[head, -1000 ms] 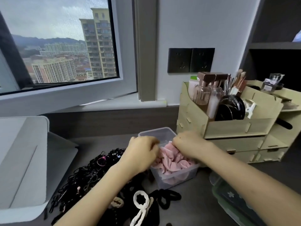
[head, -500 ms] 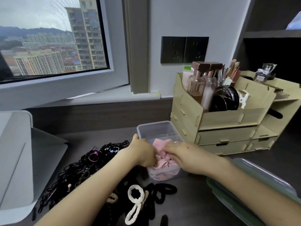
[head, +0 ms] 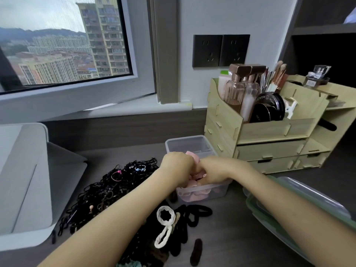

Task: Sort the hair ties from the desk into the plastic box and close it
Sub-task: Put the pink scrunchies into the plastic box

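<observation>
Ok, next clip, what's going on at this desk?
A person is sorting hair ties. Both hands, left and right, are down in the clear plastic box, pressing in pink scrunchies. The far part of the box looks unfilled. A big heap of black ties and a white one lie on the desk, not yet sorted. The lid is off, lying right of the box.

Wooden organizer [head: 269, 130] right; grey device [head: 25, 180] left.
</observation>
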The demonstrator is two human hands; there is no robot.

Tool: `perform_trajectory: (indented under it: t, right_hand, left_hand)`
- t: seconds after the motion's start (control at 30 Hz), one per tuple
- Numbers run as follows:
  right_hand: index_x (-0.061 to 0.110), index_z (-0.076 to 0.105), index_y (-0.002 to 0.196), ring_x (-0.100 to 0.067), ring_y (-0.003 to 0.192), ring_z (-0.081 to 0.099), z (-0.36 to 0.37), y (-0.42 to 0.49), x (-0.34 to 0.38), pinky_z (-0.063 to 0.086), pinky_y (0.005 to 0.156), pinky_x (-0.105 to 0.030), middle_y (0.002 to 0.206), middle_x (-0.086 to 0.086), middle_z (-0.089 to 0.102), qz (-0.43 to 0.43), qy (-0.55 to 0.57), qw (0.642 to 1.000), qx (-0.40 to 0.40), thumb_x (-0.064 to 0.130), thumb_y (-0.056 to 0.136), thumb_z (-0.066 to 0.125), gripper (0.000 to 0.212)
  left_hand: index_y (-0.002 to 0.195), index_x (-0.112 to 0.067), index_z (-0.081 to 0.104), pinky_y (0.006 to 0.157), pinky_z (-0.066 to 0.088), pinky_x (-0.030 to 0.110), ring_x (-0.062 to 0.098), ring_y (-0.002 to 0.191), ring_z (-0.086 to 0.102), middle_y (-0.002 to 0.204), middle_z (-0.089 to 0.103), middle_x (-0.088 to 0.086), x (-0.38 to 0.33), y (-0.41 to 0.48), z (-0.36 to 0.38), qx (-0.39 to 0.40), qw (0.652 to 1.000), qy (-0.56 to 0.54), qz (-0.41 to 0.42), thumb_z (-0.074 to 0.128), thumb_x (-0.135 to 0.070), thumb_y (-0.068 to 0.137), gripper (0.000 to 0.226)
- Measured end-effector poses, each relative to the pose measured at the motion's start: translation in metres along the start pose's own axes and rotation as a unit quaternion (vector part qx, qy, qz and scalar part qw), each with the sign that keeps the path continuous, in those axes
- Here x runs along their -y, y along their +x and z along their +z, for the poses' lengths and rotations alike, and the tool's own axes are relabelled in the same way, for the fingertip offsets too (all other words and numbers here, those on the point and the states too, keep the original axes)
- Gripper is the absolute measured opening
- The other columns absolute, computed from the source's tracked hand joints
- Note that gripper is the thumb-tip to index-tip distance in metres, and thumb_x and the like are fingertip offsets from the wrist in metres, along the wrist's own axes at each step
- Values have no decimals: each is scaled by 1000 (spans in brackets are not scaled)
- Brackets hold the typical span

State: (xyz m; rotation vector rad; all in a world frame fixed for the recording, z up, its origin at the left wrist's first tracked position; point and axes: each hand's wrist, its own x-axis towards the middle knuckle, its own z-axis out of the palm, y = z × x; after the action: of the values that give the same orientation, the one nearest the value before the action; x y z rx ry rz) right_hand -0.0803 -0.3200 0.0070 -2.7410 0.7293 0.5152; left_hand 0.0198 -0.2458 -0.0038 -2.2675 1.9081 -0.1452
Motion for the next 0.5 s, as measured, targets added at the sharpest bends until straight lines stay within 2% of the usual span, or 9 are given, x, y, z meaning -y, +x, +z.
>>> perform_trajectory:
  t: [0.1,0.13,0.2,0.27,0.33,0.37,0.43,0.5]
  right_hand:
    - [21,61,116,-24,87,57,6,-14,-4,44,69,-29,101,-7,64,0,-28,992,-121,12,85,55,33]
    - [21,58,119,-24,87,58,8,-17,-4,46,69,-30,101,-9,64,-2,-36,990,-139,9,85,53,37]
    - [23,49,127,-26,86,57,10,-20,-5,45,67,-32,99,-9,62,-9,-10,992,-128,7,88,49,42]
    - [23,47,125,-24,81,51,9,-18,-7,38,58,-30,82,0,55,-8,18,996,-83,4,87,51,42]
    - [28,50,118,-22,80,46,7,-12,-6,32,52,-27,71,6,46,7,0,999,-52,-1,82,55,46]
    - [31,45,125,-23,80,46,6,-7,-4,34,53,-27,77,3,52,21,-15,999,-42,-2,82,55,55]
    - [16,50,127,-27,85,54,6,2,1,40,63,-30,102,-10,63,47,-38,997,-41,0,83,54,47]
    - [7,55,122,-30,98,59,8,6,4,43,72,-31,114,-16,62,69,-49,995,-56,3,85,56,38]
  left_hand:
    - [120,-15,51,87,36,35,30,110,47,120,51,11,5,4,5,-29,997,41,61,60,-26,82,41]
    - [122,-15,51,91,36,35,30,113,44,125,47,11,6,5,7,-19,997,28,76,58,-28,83,41]
    - [126,-15,49,95,41,37,31,117,46,132,47,9,7,10,10,50,994,-13,91,54,-27,86,42]
    - [129,-13,46,87,46,36,32,110,54,128,54,10,4,18,11,143,985,4,97,52,-22,88,43]
    - [128,-12,47,74,42,33,31,104,57,120,59,9,0,27,7,195,975,46,96,53,-18,86,42]
    - [126,-13,48,70,40,32,30,99,57,115,60,7,-3,29,6,205,973,57,89,54,-17,84,42]
    - [123,-14,51,67,40,30,28,89,56,107,61,3,-6,30,4,203,974,66,73,58,-15,80,43]
    - [122,-11,52,68,40,30,27,89,56,112,62,6,-5,28,4,193,977,47,77,58,-13,80,43]
